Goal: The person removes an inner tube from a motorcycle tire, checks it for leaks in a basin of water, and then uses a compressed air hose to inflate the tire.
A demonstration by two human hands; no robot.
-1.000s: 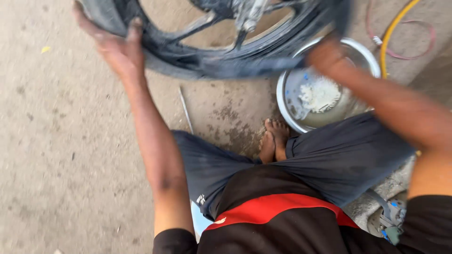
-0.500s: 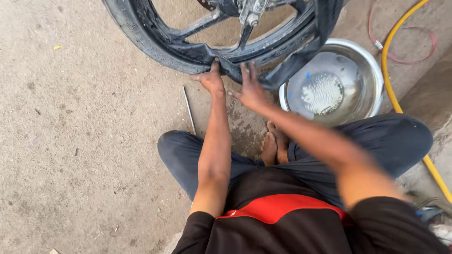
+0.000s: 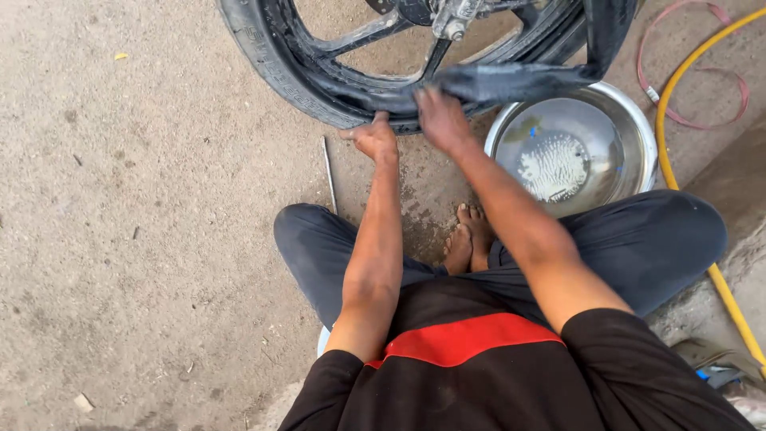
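A black motorcycle tyre (image 3: 275,68) on a spoked alloy wheel (image 3: 363,36) stands on the concrete in front of me. A limp black inner tube (image 3: 511,80) hangs out of the tyre on the right side. My left hand (image 3: 373,137) grips the tyre's bottom edge. My right hand (image 3: 440,118) presses on the inner tube where it meets the tyre, fingers closed on the rubber. I sit cross-legged with bare feet (image 3: 469,239) below the wheel.
A steel basin (image 3: 630,136) of water with foam sits right of the wheel. A thin metal lever (image 3: 328,172) lies on the ground by my left knee. A yellow hose (image 3: 678,80) and a pink cord (image 3: 738,80) run along the right.
My hands came together from the tyre's far sides to its bottom edge. Since half a second ago they have spread slightly, the right hand sliding onto the tube.
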